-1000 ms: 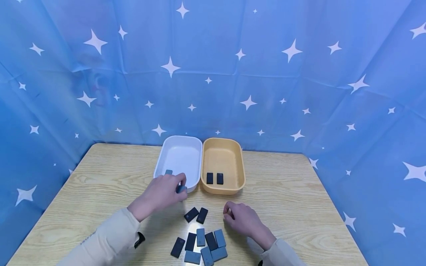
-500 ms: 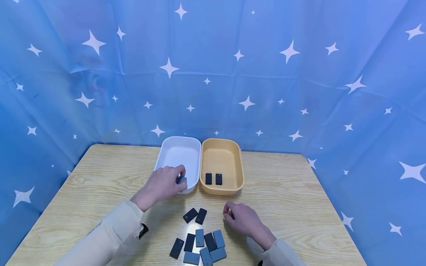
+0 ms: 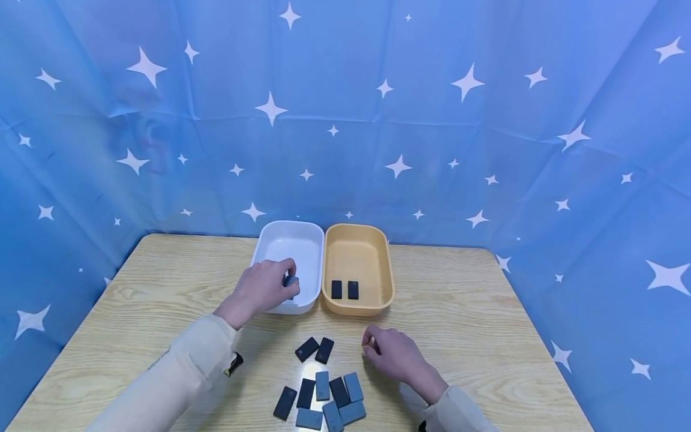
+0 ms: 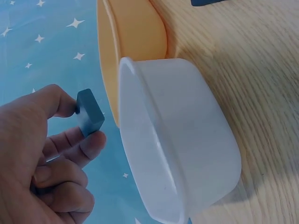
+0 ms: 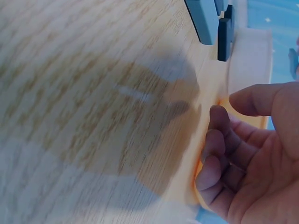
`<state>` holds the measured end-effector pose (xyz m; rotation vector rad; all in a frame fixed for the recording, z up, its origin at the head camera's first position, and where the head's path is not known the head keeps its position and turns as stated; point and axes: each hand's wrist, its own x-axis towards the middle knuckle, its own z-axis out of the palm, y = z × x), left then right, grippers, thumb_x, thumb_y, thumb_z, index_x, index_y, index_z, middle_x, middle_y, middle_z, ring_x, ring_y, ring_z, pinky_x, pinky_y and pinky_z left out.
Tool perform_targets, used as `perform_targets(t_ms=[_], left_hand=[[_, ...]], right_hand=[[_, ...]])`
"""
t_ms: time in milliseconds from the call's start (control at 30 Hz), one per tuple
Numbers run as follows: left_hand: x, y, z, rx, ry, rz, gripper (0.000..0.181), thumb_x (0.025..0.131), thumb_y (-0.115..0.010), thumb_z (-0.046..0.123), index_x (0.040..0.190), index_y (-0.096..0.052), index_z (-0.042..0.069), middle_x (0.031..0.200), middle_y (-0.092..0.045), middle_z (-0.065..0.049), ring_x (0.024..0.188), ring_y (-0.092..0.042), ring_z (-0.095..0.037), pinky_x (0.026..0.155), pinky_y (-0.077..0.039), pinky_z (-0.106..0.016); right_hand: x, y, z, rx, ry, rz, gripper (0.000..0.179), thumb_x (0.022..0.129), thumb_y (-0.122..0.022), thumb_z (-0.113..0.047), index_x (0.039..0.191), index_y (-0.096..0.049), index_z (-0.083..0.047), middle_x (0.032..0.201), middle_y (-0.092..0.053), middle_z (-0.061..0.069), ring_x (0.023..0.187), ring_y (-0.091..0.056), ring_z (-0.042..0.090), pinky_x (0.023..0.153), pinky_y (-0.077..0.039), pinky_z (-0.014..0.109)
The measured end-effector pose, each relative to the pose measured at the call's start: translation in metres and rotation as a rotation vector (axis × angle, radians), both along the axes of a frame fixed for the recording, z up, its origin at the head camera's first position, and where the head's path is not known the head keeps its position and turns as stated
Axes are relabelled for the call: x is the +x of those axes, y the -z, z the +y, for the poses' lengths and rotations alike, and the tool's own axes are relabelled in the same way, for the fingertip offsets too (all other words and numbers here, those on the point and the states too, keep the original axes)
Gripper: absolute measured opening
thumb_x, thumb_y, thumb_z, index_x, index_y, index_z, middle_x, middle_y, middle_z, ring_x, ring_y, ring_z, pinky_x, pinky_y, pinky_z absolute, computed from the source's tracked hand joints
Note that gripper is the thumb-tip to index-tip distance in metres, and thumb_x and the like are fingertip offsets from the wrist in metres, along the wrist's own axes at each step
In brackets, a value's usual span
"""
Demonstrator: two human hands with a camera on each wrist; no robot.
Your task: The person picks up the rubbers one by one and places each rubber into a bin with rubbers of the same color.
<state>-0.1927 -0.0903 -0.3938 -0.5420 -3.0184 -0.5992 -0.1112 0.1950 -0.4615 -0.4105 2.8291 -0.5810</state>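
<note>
My left hand (image 3: 260,288) is over the near part of the white bin (image 3: 309,255), pinching a small blue-grey rectangular block (image 4: 89,112) between thumb and fingers. In the left wrist view the block sits above the level of the bin's rim. My right hand (image 3: 396,355) stays low over the table, fingers loosely curled, with nothing between thumb and fingertips in the right wrist view. To its left lie several loose blocks, some blue-grey like this upright one (image 3: 322,386), some black like this tilted one (image 3: 285,402).
A yellow bin (image 3: 358,255) stands against the right side of the white one, with two black blocks (image 3: 353,290) inside near its front. Both bins are at the back of the wooden table (image 3: 459,312). Behind it hangs a blue star-patterned curtain (image 3: 345,78).
My left hand has moved forward and up over the white bin, still pinching the blue-grey block. My right hand has stayed in place.
</note>
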Motion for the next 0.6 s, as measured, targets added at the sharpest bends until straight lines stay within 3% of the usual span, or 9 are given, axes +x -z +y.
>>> perform_targets(t_ms=[400, 600], left_hand=[[-0.022, 0.009, -0.006, 0.0, -0.055, -0.021, 0.016, 0.085, -0.06, 0.026, 0.095, -0.063, 0.014, 0.059, -0.054, 0.003, 0.051, -0.047, -0.014, 0.05, -0.034, -0.028], [-0.031, 0.019, -0.009, -0.016, -0.078, -0.052, 0.017, 0.087, -0.059, 0.027, 0.096, -0.064, 0.013, 0.061, -0.055, 0.001, 0.054, -0.048, -0.015, 0.051, -0.035, -0.028]], right_hand=[[0.0, 0.0, 0.001, 0.0, 0.001, 0.01, 0.008, 0.09, -0.062, -0.024, 0.092, -0.063, -0.016, 0.068, -0.056, -0.01, 0.056, -0.046, 0.005, 0.053, -0.036, 0.024], [0.001, 0.0, 0.002, -0.004, 0.002, 0.008, 0.008, 0.09, -0.062, -0.024, 0.091, -0.062, -0.016, 0.067, -0.056, -0.011, 0.056, -0.046, 0.005, 0.053, -0.036, 0.024]])
